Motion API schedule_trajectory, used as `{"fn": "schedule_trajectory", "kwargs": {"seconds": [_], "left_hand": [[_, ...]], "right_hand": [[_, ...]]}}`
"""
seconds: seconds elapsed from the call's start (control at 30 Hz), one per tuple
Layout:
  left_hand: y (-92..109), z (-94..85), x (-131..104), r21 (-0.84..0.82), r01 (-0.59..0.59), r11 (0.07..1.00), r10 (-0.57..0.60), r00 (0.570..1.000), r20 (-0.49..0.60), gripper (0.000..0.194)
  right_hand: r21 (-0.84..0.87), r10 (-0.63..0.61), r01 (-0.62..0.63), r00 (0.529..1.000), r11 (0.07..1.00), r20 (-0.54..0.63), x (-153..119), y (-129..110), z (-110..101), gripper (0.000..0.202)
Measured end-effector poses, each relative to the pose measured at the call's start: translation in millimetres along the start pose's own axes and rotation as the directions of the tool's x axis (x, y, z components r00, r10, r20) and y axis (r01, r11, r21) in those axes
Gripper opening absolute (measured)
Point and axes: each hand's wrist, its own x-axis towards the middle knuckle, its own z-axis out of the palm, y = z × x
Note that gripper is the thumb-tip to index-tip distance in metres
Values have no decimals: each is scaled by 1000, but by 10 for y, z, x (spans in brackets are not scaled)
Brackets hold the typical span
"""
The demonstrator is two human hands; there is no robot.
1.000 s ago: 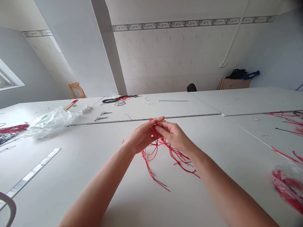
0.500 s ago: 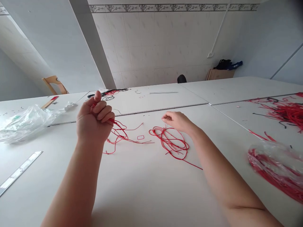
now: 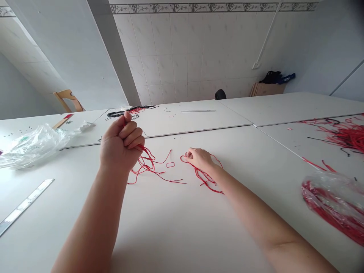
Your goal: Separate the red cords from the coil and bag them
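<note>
My left hand, raised above the table, is closed around a bunch of red cords. Their loops and loose ends hang out below the fingers and trail to the right. On the right, my right hand is lowered onto a coiled heap of red cord, its thumb and fingertips pinched together at a loop. Whether cord lies between those fingertips is too small to tell. The hand and forearm hide part of the heap. Between the two hands a small red rectangular outline shows on the table.
Clear plastic bags lie at the left, above a metal ruler. Black and red cords are piled at the back. A bag of red cord and a tangled red pile are at the right.
My right hand has come down and slightly left onto the red cord heap. My left hand keeps its closed hold, shifted slightly right in view.
</note>
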Motion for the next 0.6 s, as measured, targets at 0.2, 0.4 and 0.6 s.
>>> {"fn": "schedule_trajectory", "kwargs": {"seconds": [0.2, 0.4, 0.6], "left_hand": [[3, -4, 4, 7, -10, 1000, 10, 1000, -3, 35], [-2, -25, 18, 7, 1, 1000, -1, 1000, 9, 32], [1, -26, 19, 0, 3, 1000, -3, 1000, 20, 32]], "right_hand": [[11, 0, 0, 1000, 1000, -7, 18, 56, 28, 15], [11, -5, 5, 1000, 1000, 0, 31, 68, 73, 8], [28, 61, -62, 998, 998, 15, 57, 129, -95, 11]]}}
